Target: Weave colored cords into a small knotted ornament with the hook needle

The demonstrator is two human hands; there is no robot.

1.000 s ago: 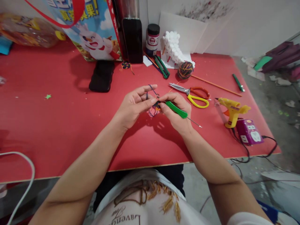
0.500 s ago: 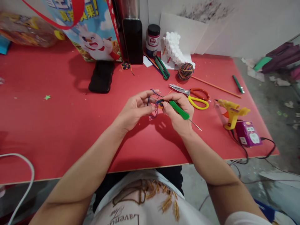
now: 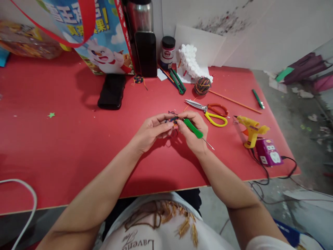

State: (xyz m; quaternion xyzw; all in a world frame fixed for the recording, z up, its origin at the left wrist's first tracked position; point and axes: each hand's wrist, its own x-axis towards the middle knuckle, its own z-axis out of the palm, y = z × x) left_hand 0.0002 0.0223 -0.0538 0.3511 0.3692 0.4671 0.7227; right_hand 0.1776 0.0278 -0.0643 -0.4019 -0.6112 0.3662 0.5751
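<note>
A small multicoloured crochet piece [image 3: 174, 121] is pinched between my two hands above the red table. My left hand [image 3: 155, 129] closes thumb and fingers on its left side, with dark yarn looped near the fingertips. In my right hand [image 3: 193, 129] is a crochet hook [image 3: 193, 128] with a green handle; its rear metal end points down toward the wrist. The front tip of the hook is hard to make out at the piece. A thin orange strand runs from the fingers toward a ball of multicoloured yarn [image 3: 202, 86].
Scissors [image 3: 208, 110] lie open just right of my hands. Farther right are a yellow glue gun [image 3: 251, 130] and a purple box [image 3: 269, 152] with cords. Behind stand a phone [image 3: 146, 55], a jar [image 3: 167, 52] and a green cutter [image 3: 178, 81]. Another phone [image 3: 111, 91] lies at left.
My left fingers have drawn in closer to the crochet piece, and the raised yarn loop has dropped. The whole view has shifted slightly.
</note>
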